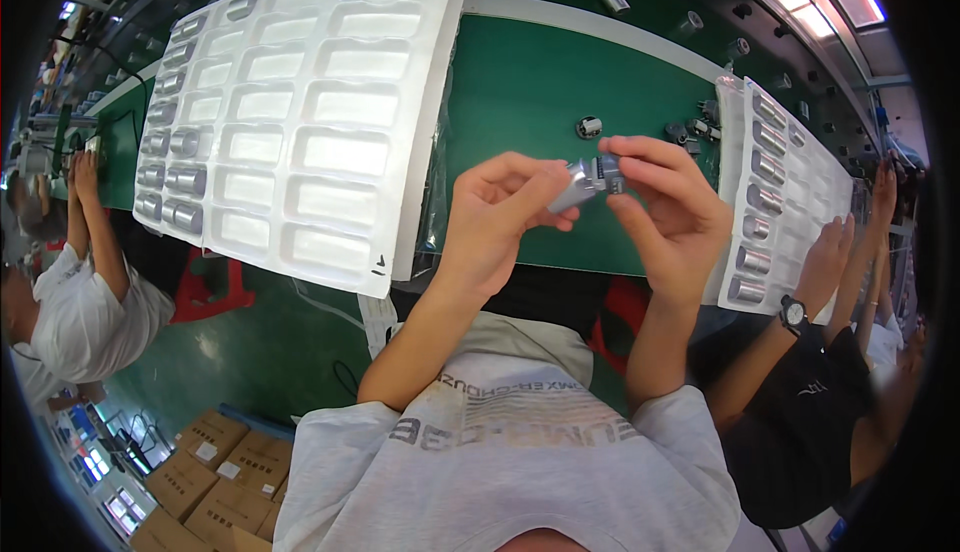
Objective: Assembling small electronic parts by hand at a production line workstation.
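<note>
A shiny silver metal cylinder is gripped by the left hand above the flat green table, and a small dark-and-silver component at its end is pinched by the right hand. To the left, silver cylinders are held in a white moulded tray.

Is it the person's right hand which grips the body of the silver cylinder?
No, the left hand grips the silver cylinder, while the right hand pinches the small part at its end.
</note>
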